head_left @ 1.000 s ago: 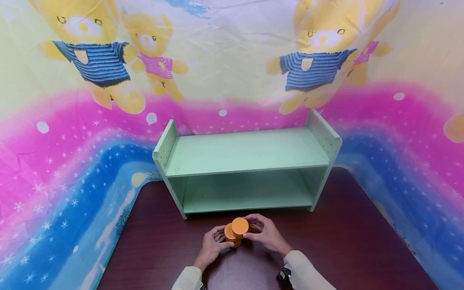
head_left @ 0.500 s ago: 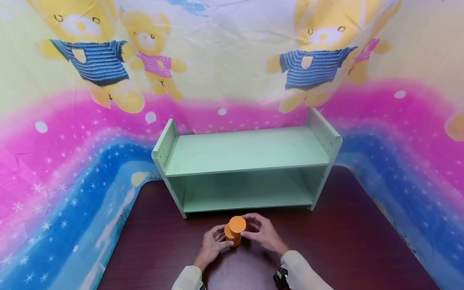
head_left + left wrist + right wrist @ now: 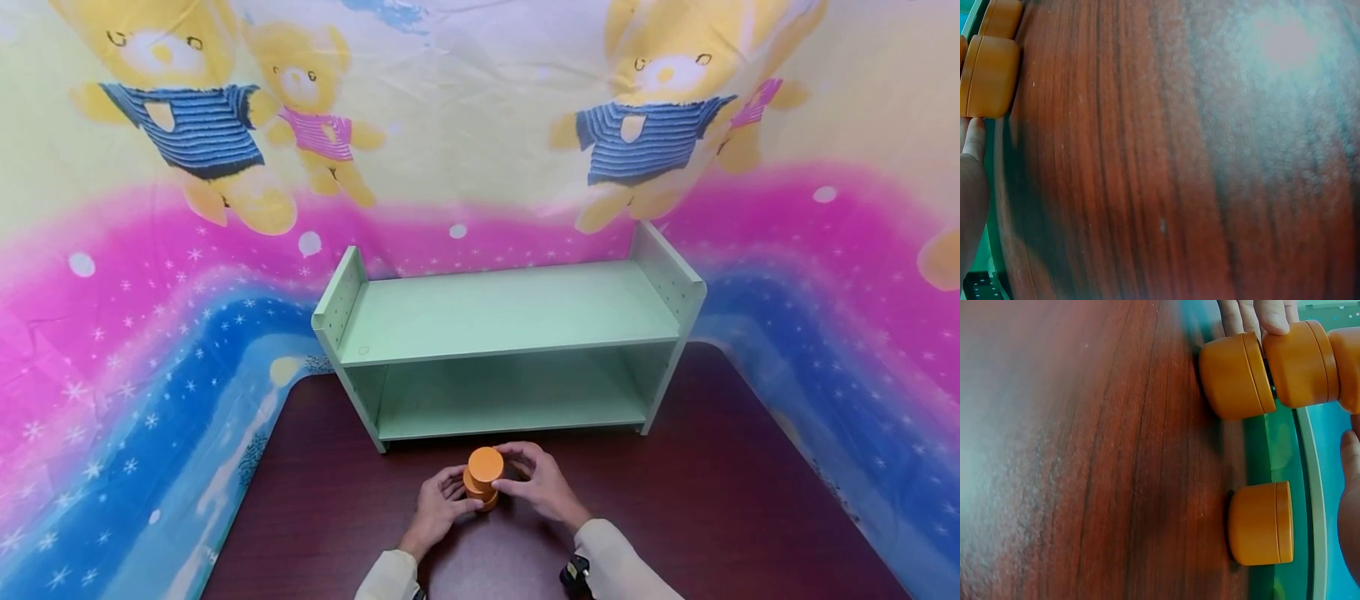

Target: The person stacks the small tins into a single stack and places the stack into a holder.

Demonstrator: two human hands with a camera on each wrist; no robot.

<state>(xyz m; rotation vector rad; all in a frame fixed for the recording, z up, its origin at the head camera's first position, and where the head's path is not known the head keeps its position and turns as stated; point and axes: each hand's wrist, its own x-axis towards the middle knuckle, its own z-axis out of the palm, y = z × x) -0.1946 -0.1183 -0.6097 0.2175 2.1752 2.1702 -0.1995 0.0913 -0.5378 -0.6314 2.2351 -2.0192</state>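
Observation:
Three orange round lidded jars form a column between the hands. My left hand [image 3: 438,508] pinches the middle jar [image 3: 1300,365], its thumb against the side in the right wrist view. Beneath it the bottom jar [image 3: 1229,376] stands on the table, slightly tilted against the middle one in that view. With thumb and fingers, my right hand [image 3: 542,485] holds the top jar [image 3: 486,464], close over the middle jar's lid and a little off to one side of it. A separate jar [image 3: 1260,523] stands upright on the table; in the head view my right hand hides it.
A pale green two-tier shelf [image 3: 510,312] stands behind the hands at the back of the dark red-brown wooden table [image 3: 315,508]. Its raised side panels flank the upper board. A curtain [image 3: 465,108] printed with bears hangs around the back and sides.
My right hand has moved slightly left with the top jar, which now lies more nearly over the middle jar. The left hand has stayed where it was, still gripping.

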